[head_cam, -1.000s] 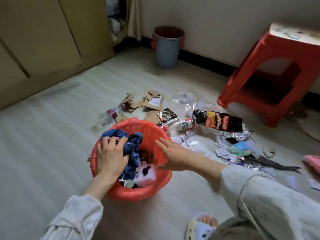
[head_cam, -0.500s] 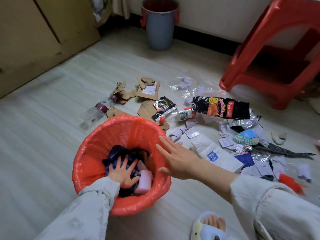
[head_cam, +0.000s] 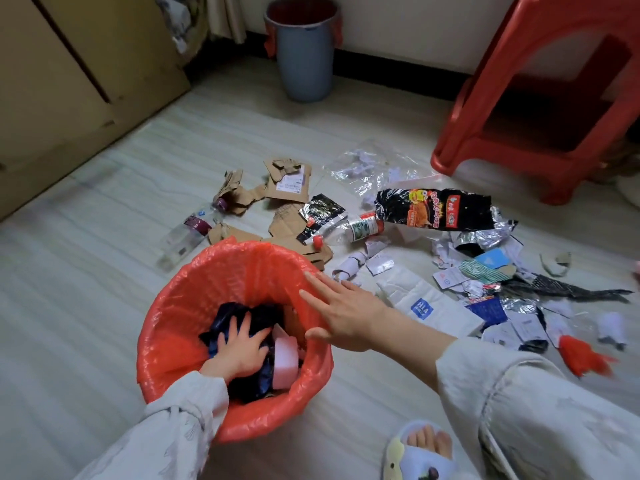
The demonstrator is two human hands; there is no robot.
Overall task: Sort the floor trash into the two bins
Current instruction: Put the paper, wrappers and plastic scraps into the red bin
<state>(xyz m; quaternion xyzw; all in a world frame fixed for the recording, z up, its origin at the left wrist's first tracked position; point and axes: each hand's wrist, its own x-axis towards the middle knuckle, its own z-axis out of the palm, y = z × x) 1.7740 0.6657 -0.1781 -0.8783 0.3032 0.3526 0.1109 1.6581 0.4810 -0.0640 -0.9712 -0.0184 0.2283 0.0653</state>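
A bin lined with a red bag (head_cam: 194, 299) stands on the floor close in front of me. My left hand (head_cam: 239, 351) is deep inside it, fingers spread, pressing flat on a dark blue crumpled bag (head_cam: 256, 315); a pink block (head_cam: 285, 360) lies beside it. My right hand (head_cam: 341, 311) rests flat on the bin's right rim, fingers apart, holding nothing. A grey bin with a red liner (head_cam: 303, 46) stands by the far wall. Trash is scattered to the right: a black snack bag (head_cam: 434, 209), cardboard scraps (head_cam: 287, 180), clear bottles (head_cam: 188, 233) and paper bits.
A red plastic stool (head_cam: 540, 98) stands at the right rear. Tan cabinet doors (head_cam: 69, 81) line the left. A white paper bag with a blue logo (head_cam: 426, 306) lies beside my right forearm. My slippered foot (head_cam: 420, 452) is at the bottom edge.
My left hand went from gripping the blue bag at the rim to pushing it down inside the red bin. The right hand stayed on the rim.
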